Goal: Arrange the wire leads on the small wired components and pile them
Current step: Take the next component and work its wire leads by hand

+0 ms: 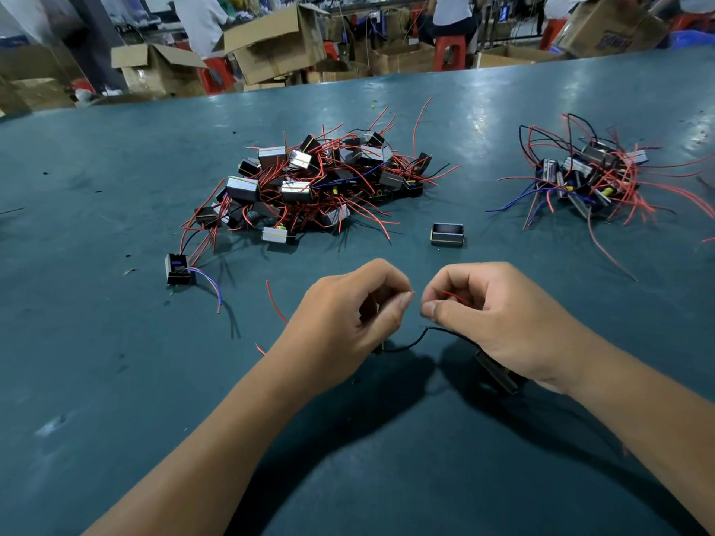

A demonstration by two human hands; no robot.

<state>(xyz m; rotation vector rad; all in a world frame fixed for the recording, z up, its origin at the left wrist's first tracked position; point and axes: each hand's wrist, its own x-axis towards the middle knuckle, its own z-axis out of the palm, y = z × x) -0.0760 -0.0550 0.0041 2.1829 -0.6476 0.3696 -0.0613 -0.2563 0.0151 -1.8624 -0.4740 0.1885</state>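
Near the front of the teal worktop (pixel 116 381), the left hand (pixel 344 323) pinches a red lead's tip and the right hand (pixel 491 319) pinches another red lead (pixel 450 295). A black component (pixel 497 371) lies mostly hidden under the right wrist, its black wire (pixel 410 344) looping between the hands. Beyond sit a large pile (pixel 313 179), a smaller pile (pixel 592 176), a lone casing (pixel 447 234). Box printing (pixel 615 42) is unreadable.

component (pixel 497 371) mostly hidden under right hand (pixel 499 323), right pile (pixel 592 179) wires cut off at frame edge, background people blurred
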